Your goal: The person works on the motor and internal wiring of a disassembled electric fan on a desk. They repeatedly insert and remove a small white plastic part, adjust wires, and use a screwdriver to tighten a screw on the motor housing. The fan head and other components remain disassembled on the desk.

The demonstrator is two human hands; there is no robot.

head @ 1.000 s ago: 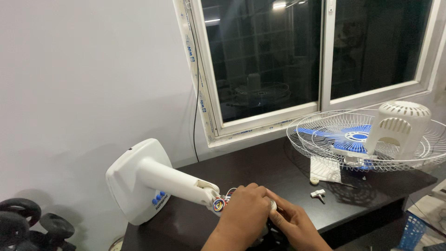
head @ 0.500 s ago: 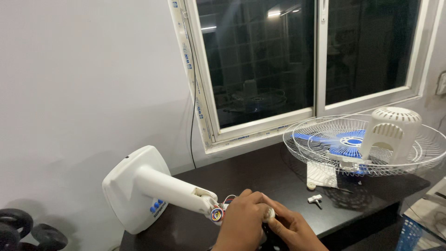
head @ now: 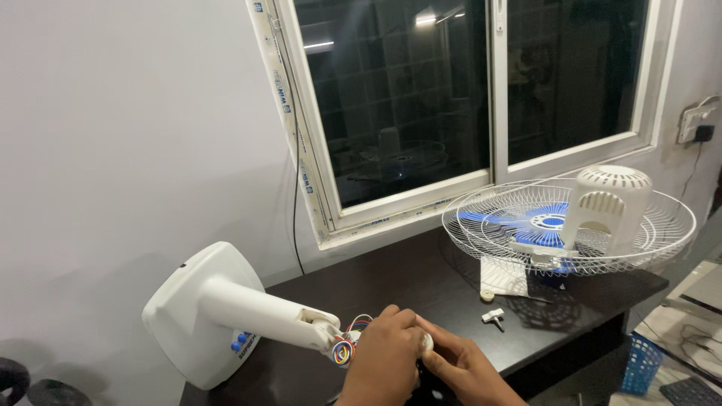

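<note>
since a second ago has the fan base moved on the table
No. The white fan base lies on its side at the same spot on the dark table, below the window frame's left corner; only the camera shifted.

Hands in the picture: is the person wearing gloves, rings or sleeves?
No. The left hand and right hand are both bare: no gloves, and no rings or watch show. No sleeves reach the parts of the forearms that are in view. The wrists run off the bottom edge, so anything worn further up is hidden.
</note>
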